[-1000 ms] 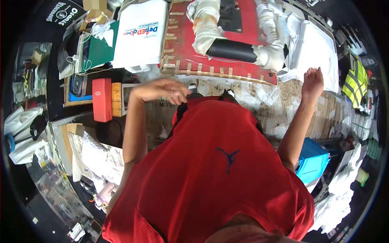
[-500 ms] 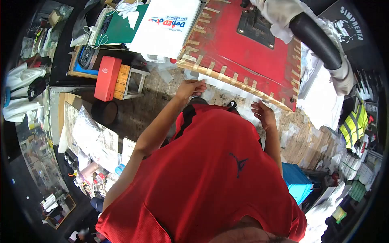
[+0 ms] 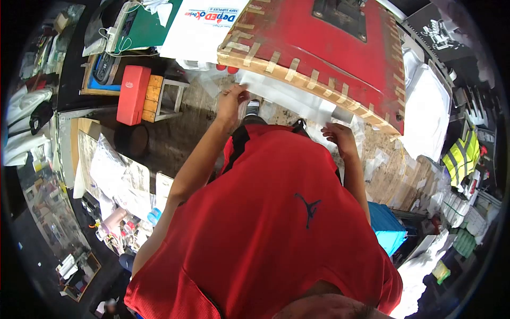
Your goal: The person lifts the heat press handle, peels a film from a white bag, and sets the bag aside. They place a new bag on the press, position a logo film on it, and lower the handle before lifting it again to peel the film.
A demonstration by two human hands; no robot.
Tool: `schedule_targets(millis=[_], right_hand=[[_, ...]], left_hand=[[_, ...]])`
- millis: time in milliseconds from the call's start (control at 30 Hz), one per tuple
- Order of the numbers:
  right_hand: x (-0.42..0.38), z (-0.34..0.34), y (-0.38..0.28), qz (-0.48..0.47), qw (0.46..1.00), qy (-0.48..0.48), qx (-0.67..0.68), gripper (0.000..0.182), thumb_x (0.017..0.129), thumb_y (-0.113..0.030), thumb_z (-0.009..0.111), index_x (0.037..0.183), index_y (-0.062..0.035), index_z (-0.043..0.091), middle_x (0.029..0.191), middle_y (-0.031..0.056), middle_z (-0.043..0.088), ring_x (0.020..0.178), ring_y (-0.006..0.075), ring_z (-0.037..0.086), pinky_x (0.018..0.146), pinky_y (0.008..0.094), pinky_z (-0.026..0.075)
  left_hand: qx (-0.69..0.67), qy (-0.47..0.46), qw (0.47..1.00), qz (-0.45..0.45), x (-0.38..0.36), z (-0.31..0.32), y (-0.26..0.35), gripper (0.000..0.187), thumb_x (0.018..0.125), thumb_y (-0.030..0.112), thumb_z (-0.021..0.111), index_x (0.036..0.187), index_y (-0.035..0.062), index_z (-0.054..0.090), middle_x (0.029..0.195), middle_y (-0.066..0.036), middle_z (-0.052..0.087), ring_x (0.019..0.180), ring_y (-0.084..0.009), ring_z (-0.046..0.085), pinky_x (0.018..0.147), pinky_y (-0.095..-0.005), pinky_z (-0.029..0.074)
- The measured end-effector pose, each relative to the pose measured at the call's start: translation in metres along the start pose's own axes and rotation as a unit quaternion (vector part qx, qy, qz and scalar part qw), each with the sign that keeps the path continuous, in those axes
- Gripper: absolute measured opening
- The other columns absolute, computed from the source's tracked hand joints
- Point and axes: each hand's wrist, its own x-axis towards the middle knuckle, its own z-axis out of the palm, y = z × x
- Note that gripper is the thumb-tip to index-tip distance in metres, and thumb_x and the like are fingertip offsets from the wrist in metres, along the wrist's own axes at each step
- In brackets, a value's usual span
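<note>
A thin white, partly see-through sheet (image 3: 281, 94) stretches between my hands, just below the near edge of a big red panel (image 3: 313, 45) with strips of tan tape along its border. My left hand (image 3: 231, 102) is closed, thumb and fingers pinched at the sheet's left end. At the other end, my right hand (image 3: 341, 139) has curled fingers that seem to pinch the sheet's right corner, close under the panel's right part. The panel hides the sheet's far edge. A dark metal plate (image 3: 340, 18) is fixed on top of the panel.
On the left are a red box (image 3: 133, 94), a small wooden stool (image 3: 152, 98) and a white printed bag (image 3: 199, 29). White cloth (image 3: 427, 106) hangs right of the panel. A blue box (image 3: 387, 228) stands by my right side. Tape scraps (image 3: 378, 159) lie on the wooden floor.
My left hand has moved up and left, and my right hand slightly left. More of the white sheet shows below the panel. The wrapped black bar at top right has left the view.
</note>
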Motion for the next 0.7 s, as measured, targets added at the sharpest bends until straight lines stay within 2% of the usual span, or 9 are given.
schedule_targets(millis=[67, 167, 233, 267, 333, 400, 467, 567, 700], right_hand=[[0.004, 0.010, 0.000, -0.002, 1.000, -0.015, 0.015, 0.032, 0.093, -0.029, 0.067, 0.103, 0.0006, 0.068, 0.091, 0.0091, 0.072, 0.082, 0.0150, 0.067, 0.073, 0.0255, 0.050], [0.008, 0.026, -0.003, -0.042, 0.999, -0.003, 0.032, 0.029, 0.092, -0.023, 0.069, 0.108, 0.0014, 0.065, 0.080, 0.0048, 0.067, 0.067, 0.0124, 0.066, 0.063, 0.0226, 0.049], [0.012, 0.033, -0.006, -0.046, 0.999, -0.011, 0.011, 0.028, 0.091, -0.022, 0.070, 0.106, 0.0012, 0.065, 0.079, 0.0048, 0.067, 0.067, 0.0120, 0.065, 0.061, 0.0229, 0.048], [0.013, 0.036, -0.006, -0.052, 0.998, -0.019, -0.009, 0.027, 0.091, -0.021, 0.070, 0.105, 0.0011, 0.065, 0.078, 0.0048, 0.067, 0.066, 0.0116, 0.065, 0.060, 0.0232, 0.048], [0.018, 0.041, -0.006, -0.052, 0.998, -0.015, -0.023, 0.025, 0.090, -0.019, 0.071, 0.104, 0.0009, 0.065, 0.077, 0.0050, 0.067, 0.065, 0.0114, 0.064, 0.058, 0.0235, 0.047], [0.019, 0.046, -0.010, -0.052, 0.998, -0.009, -0.038, 0.024, 0.090, -0.018, 0.071, 0.103, 0.0007, 0.064, 0.076, 0.0051, 0.066, 0.063, 0.0112, 0.063, 0.057, 0.0238, 0.046], [0.021, 0.055, -0.013, -0.060, 0.997, -0.033, -0.042, 0.021, 0.090, -0.018, 0.071, 0.098, -0.0004, 0.064, 0.074, 0.0056, 0.066, 0.061, 0.0112, 0.062, 0.055, 0.0245, 0.046], [0.028, 0.072, -0.020, -0.049, 0.996, -0.058, -0.056, 0.018, 0.090, -0.017, 0.070, 0.094, -0.0011, 0.064, 0.073, 0.0057, 0.066, 0.061, 0.0108, 0.061, 0.054, 0.0249, 0.046], [0.042, 0.101, -0.029, -0.069, 0.992, -0.075, -0.078, 0.023, 0.089, -0.023, 0.071, 0.094, -0.0016, 0.065, 0.072, 0.0057, 0.065, 0.062, 0.0106, 0.061, 0.056, 0.0251, 0.047]], left_hand=[[-0.015, 0.004, 1.000, 0.023, 0.003, -0.005, -0.002, 0.012, 0.090, 0.015, 0.064, 0.092, 0.0032, 0.067, 0.088, -0.004, 0.068, 0.079, -0.0139, 0.063, 0.077, -0.0290, 0.051], [-0.050, -0.012, 0.997, 0.054, 0.005, -0.002, 0.001, 0.015, 0.089, 0.014, 0.067, 0.099, 0.0023, 0.068, 0.094, -0.005, 0.070, 0.084, -0.0150, 0.064, 0.081, -0.0304, 0.051], [0.036, 0.017, 0.997, 0.064, 0.005, 0.013, 0.005, 0.024, 0.090, 0.013, 0.069, 0.110, 0.0006, 0.067, 0.099, -0.006, 0.071, 0.089, -0.0153, 0.065, 0.083, -0.0317, 0.051], [0.034, 0.020, 0.997, 0.063, 0.004, 0.020, 0.006, 0.024, 0.090, 0.013, 0.069, 0.110, 0.0006, 0.067, 0.099, -0.006, 0.071, 0.089, -0.0153, 0.065, 0.083, -0.0317, 0.051], [0.136, -0.056, 0.981, 0.122, 0.005, 0.032, 0.010, 0.033, 0.091, 0.014, 0.070, 0.119, -0.0021, 0.063, 0.105, -0.008, 0.071, 0.093, -0.0146, 0.065, 0.083, -0.0312, 0.051], [0.190, -0.049, 0.975, 0.100, 0.010, 0.026, 0.012, 0.035, 0.092, 0.015, 0.070, 0.120, -0.0037, 0.063, 0.107, -0.010, 0.071, 0.093, -0.0143, 0.065, 0.080, -0.0308, 0.051], [0.259, -0.025, 0.951, 0.170, 0.014, 0.017, 0.016, 0.032, 0.092, 0.017, 0.070, 0.115, -0.0043, 0.065, 0.101, -0.011, 0.072, 0.089, -0.0147, 0.066, 0.078, -0.0314, 0.052], [0.322, 0.019, 0.928, 0.185, 0.022, -0.003, 0.028, 0.029, 0.092, 0.020, 0.071, 0.109, -0.0040, 0.068, 0.094, -0.011, 0.074, 0.082, -0.0148, 0.065, 0.074, -0.0316, 0.052], [0.320, 0.057, 0.926, 0.190, 0.029, -0.028, 0.037, 0.029, 0.093, 0.022, 0.070, 0.106, -0.0049, 0.069, 0.091, -0.012, 0.074, 0.079, -0.0139, 0.064, 0.072, -0.0308, 0.051]])
